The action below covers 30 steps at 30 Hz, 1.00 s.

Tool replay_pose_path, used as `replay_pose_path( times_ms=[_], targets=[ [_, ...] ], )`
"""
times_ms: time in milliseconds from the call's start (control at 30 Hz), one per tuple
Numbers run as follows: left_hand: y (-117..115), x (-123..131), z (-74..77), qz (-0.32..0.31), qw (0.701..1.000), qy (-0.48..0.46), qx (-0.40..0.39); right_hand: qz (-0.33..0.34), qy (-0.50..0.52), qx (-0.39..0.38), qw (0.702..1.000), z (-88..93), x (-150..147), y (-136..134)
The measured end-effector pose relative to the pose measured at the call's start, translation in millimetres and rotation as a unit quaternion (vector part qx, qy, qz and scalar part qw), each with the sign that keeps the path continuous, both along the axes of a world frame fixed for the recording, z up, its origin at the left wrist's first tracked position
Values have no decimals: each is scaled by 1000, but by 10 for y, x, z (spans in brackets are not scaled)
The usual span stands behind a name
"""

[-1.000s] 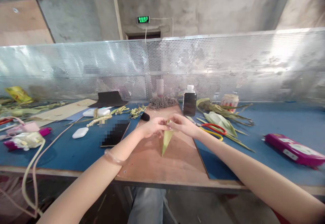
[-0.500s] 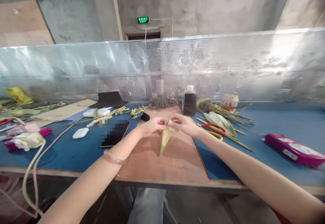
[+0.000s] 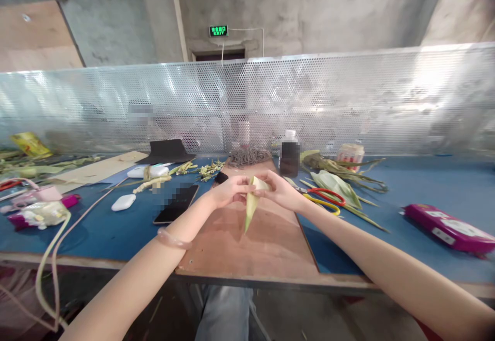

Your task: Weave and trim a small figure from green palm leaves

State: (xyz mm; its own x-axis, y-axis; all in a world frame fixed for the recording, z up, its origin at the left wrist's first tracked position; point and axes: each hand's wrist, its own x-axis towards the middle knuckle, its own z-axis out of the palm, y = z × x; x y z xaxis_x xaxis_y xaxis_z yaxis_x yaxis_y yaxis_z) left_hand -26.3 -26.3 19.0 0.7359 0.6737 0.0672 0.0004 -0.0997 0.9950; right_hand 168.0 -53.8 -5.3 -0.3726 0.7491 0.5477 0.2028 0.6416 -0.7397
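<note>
A pale green leaf (image 3: 251, 211), folded into a pointed shape, hangs tip down between my hands over the wooden board (image 3: 247, 253). My left hand (image 3: 229, 191) pinches its left edge with thumb and fingers. On the other side, my right hand (image 3: 279, 190) is closed around the leaf's upper right part. The leaf's upper end looks wide and rounded; whether anything lies inside it is hidden. Red-handled scissors (image 3: 328, 194) and yellow-handled scissors (image 3: 323, 204) lie just right of my right hand, beside a loose broad leaf (image 3: 340, 189).
Left of the board lie a phone (image 3: 178, 204) and a white case (image 3: 123, 203). Grey cords (image 3: 250, 157) and a dark bottle (image 3: 290, 154) stand near the perforated metal screen (image 3: 247, 93). At right is a purple packet (image 3: 446, 229); dried leaves (image 3: 344, 168) spread behind the scissors.
The leaf's upper part has turned and shows a broader pale face between my hands. My right fingers have shifted along it, and its tip has moved slightly up.
</note>
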Motion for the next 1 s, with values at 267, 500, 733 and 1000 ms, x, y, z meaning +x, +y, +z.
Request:
replay_pose_path(
  times_ms=[267, 500, 733, 1000],
  targets=[
    [87, -13, -54, 24, 998, -39, -31, -29, 3, -8, 1000, 142, -26, -131],
    [31, 23, -35, 13, 1000, -9, 1, -94, 32, -39, 994, 65, -28, -72],
    [32, 37, -42, 40, 999, -6, 17, -43, 55, -94, 993, 51, -21, -70],
    [27, 41, -23, 76, 997, 4, 12, -1, 146, -242, 959, 53, 9, -4]
  ],
)
